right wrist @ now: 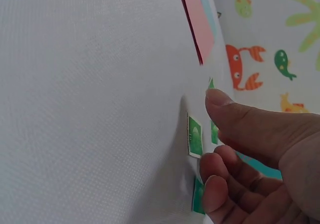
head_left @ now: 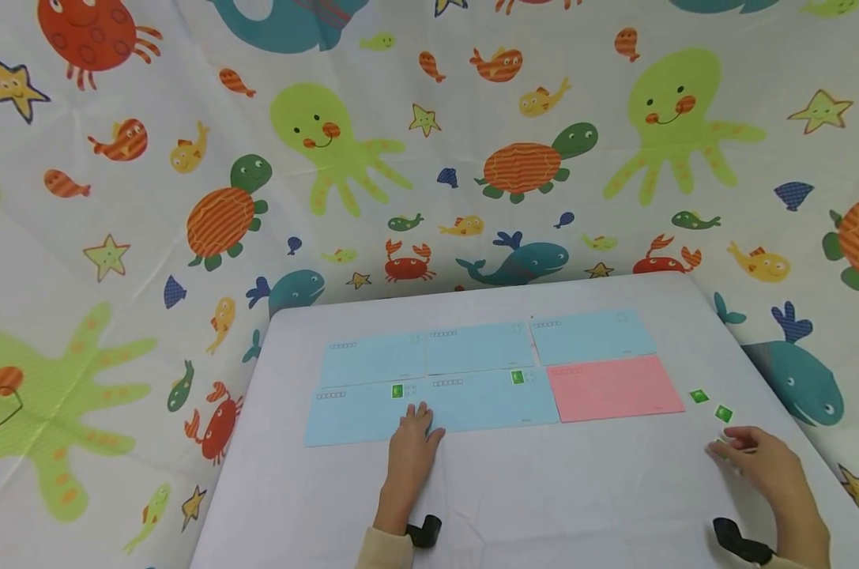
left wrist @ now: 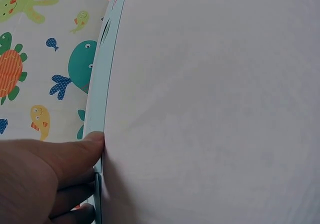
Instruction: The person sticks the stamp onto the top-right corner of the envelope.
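Observation:
My left hand [head_left: 412,446] rests on the front row of blue envelopes, fingers toward the seam between the left envelope [head_left: 351,419] and the middle envelope [head_left: 486,409]. Its thumb touches the near edge in the left wrist view. The left envelope bears a green stamp [head_left: 397,391] and the middle one another stamp [head_left: 518,378]. Over at the right, my right hand [head_left: 763,458] is just above loose green stamps, its fingers loosely bent. In the right wrist view, a gap separates thumb and fingers, nothing visibly held, and a loose stamp [right wrist: 195,136] lies beside them.
A pink envelope [head_left: 617,389] ends the front row at the right. Behind lie more blue envelopes [head_left: 593,336] in a back row. Loose stamps [head_left: 698,396] lie on the white tabletop [head_left: 543,490], right of the pink envelope. A sea-animal cloth [head_left: 429,158] hangs behind.

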Action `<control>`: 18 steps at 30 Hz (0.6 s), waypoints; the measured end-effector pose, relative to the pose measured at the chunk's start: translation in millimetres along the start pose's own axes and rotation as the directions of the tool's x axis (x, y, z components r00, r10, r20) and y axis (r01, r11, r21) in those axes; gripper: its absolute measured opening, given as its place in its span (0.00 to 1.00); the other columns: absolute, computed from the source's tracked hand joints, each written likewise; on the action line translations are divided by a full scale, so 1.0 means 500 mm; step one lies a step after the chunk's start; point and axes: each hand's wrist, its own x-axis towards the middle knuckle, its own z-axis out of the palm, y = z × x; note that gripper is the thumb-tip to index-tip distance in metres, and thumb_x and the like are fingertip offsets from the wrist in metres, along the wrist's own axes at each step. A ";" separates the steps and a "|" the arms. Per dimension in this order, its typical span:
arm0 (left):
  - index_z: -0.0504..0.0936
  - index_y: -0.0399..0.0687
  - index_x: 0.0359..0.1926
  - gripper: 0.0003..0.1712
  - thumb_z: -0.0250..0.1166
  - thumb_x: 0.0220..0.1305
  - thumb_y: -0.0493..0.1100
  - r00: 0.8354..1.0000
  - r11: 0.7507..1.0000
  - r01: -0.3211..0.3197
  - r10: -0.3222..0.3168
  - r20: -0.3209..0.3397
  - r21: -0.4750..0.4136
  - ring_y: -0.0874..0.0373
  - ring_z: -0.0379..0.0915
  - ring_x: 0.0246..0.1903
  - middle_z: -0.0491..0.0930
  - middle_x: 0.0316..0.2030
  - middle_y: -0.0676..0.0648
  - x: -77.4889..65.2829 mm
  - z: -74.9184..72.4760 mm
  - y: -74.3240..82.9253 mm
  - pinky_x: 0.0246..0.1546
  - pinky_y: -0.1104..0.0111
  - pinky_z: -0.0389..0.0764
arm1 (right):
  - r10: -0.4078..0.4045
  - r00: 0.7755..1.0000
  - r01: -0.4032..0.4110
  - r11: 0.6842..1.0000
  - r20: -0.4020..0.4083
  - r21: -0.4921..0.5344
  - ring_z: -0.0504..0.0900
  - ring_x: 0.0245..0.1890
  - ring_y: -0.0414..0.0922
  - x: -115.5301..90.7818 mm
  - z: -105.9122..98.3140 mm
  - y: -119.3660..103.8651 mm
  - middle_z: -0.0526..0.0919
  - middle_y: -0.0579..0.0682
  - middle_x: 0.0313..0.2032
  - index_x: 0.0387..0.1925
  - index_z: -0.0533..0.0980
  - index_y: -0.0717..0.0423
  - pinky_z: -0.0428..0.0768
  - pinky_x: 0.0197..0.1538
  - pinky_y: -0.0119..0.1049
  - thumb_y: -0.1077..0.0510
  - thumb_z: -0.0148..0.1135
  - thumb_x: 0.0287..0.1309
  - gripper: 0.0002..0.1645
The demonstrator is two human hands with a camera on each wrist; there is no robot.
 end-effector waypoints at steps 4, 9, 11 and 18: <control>0.81 0.31 0.57 0.25 0.69 0.64 0.43 1.000 1.000 0.005 -0.005 0.005 -0.008 0.34 0.67 0.68 0.76 0.63 0.33 -0.001 0.002 0.000 0.65 0.41 0.71 | 0.018 0.999 -0.018 1.000 0.031 0.012 0.71 0.48 0.63 0.002 0.005 0.004 0.73 0.73 0.49 0.62 0.63 0.75 0.80 0.44 0.48 0.43 0.73 0.57 0.49; 0.81 0.31 0.57 0.25 0.69 0.64 0.43 1.000 1.000 0.004 -0.004 0.004 -0.007 0.34 0.67 0.68 0.76 0.63 0.33 -0.005 0.000 0.001 0.65 0.42 0.70 | -0.015 0.999 0.016 1.000 0.036 -0.016 0.70 0.47 0.63 0.000 0.007 0.005 0.73 0.73 0.46 0.59 0.64 0.76 0.78 0.46 0.53 0.47 0.73 0.57 0.44; 0.81 0.31 0.57 0.25 0.69 0.64 0.43 1.000 1.000 0.005 -0.005 0.002 -0.005 0.34 0.67 0.68 0.76 0.63 0.33 -0.005 0.001 0.001 0.65 0.42 0.70 | -0.029 0.999 0.030 0.999 0.030 -0.027 0.71 0.46 0.62 -0.002 0.007 0.004 0.74 0.72 0.45 0.58 0.66 0.76 0.77 0.45 0.52 0.49 0.72 0.58 0.41; 0.81 0.30 0.56 0.25 0.69 0.63 0.42 1.000 1.000 0.003 -0.003 -0.006 0.000 0.34 0.68 0.67 0.77 0.62 0.33 -0.005 0.000 0.000 0.64 0.41 0.72 | -0.061 0.997 0.063 0.997 0.042 -0.049 0.73 0.42 0.58 0.000 0.003 0.003 0.77 0.69 0.40 0.53 0.69 0.76 0.77 0.40 0.44 0.50 0.71 0.59 0.35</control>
